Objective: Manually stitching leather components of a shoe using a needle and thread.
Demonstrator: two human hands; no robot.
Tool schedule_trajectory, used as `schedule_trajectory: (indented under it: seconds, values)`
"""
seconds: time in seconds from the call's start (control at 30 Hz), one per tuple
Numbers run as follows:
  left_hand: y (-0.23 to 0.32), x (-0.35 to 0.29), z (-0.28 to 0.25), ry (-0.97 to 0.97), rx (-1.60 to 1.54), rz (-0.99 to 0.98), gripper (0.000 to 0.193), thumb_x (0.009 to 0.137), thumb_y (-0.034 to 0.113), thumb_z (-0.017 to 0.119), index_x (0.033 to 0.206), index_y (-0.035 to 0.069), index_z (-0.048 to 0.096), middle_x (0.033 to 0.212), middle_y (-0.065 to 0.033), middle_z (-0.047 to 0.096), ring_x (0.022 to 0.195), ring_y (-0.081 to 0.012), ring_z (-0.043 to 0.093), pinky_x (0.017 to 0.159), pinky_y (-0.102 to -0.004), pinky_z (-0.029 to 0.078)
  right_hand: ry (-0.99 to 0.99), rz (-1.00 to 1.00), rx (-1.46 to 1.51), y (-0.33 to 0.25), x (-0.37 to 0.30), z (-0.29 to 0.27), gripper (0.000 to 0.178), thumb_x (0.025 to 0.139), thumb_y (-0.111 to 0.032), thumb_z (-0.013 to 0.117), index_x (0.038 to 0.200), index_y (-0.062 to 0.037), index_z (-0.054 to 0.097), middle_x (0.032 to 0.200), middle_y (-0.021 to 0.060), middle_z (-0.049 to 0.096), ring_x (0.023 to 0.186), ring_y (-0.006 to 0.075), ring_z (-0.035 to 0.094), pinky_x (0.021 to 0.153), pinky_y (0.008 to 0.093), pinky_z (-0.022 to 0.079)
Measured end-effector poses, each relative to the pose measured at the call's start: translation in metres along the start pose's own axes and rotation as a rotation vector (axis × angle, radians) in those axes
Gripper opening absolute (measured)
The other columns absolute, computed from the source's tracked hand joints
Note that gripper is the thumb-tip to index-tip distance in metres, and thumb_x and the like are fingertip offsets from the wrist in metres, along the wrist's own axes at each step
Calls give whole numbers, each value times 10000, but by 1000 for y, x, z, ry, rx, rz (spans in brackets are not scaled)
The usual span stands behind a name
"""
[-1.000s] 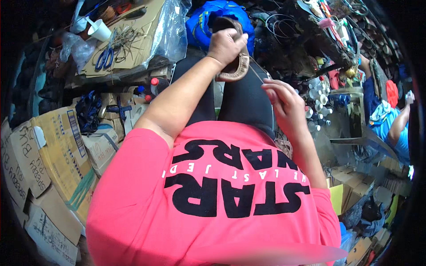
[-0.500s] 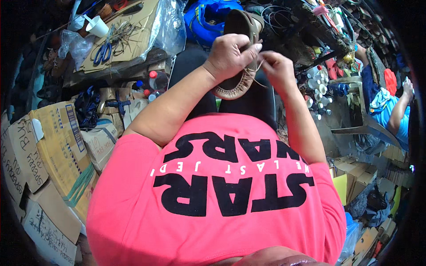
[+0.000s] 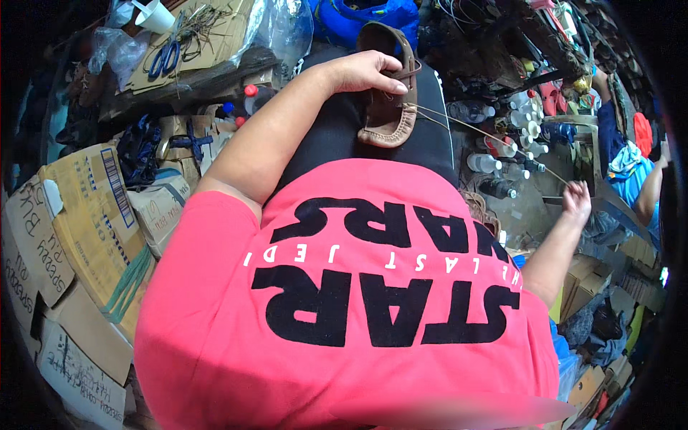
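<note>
A brown moccasin-style shoe with a gathered, stitched toe rests over my dark-trousered lap. My left hand is closed around its side, thumb pressed on the upper edge. From the shoe's right edge a thin tan thread runs taut out to the right. At its far end my right hand is closed, pinching the thread, with the arm stretched well out to the side. Whether a needle is in those fingers cannot be seen.
Blue-handled scissors and a white cup lie on the cardboard-covered table at far left. Several plastic bottles stand right of my lap, beneath the thread. Cardboard boxes fill the left. Another person's arm shows at far right.
My right hand has swung from beside the shoe far out to the right, drawing the thread out long. My left hand keeps hold of the shoe, which has tilted slightly.
</note>
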State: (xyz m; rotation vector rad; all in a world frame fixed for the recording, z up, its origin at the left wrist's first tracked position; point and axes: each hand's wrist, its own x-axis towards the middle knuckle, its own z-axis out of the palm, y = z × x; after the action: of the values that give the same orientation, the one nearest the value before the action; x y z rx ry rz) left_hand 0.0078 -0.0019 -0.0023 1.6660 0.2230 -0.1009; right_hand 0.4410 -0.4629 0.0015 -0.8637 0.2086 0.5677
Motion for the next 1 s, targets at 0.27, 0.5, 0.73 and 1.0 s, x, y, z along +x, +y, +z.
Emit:
schedule_trajectory:
  seconds: [0.27, 0.5, 0.73, 1.0]
  values:
    - [12, -17, -3, -187, -136, -46, 460, 775, 222, 689, 1163, 20, 547, 1059, -22, 607, 990, -92, 519, 927, -259, 372, -249, -245, -827, 114, -79, 117, 468, 856, -94, 598, 1297, -66, 445, 943, 67, 609, 793, 112, 575, 739, 226, 448]
    - [13, -19, -6, -201, 88, 3, 548, 693, 28, 642, 1221, 7, 496, 1134, -48, 578, 1078, -125, 487, 1013, -275, 313, -1040, -485, -1420, 254, -152, 237, 234, 785, 13, 580, 991, -57, 668, 811, 98, 649, 746, 150, 621, 679, 261, 477]
    - [8, -18, 0, -77, 157, 43, 390, 725, 38, 662, 1106, 16, 580, 1013, -14, 622, 983, -90, 515, 952, -263, 364, -1035, -448, -1522, 270, -149, 240, 221, 783, -17, 591, 981, -72, 672, 814, 103, 653, 728, 176, 636, 657, 276, 484]
    - [18, -11, 3, -77, 181, 35, 385, 717, 74, 703, 1083, 23, 594, 990, -6, 630, 931, -86, 537, 885, -261, 413, -1045, -422, -1682, 259, -152, 255, 217, 776, -13, 588, 973, -52, 669, 819, 111, 646, 727, 179, 622, 676, 276, 484]
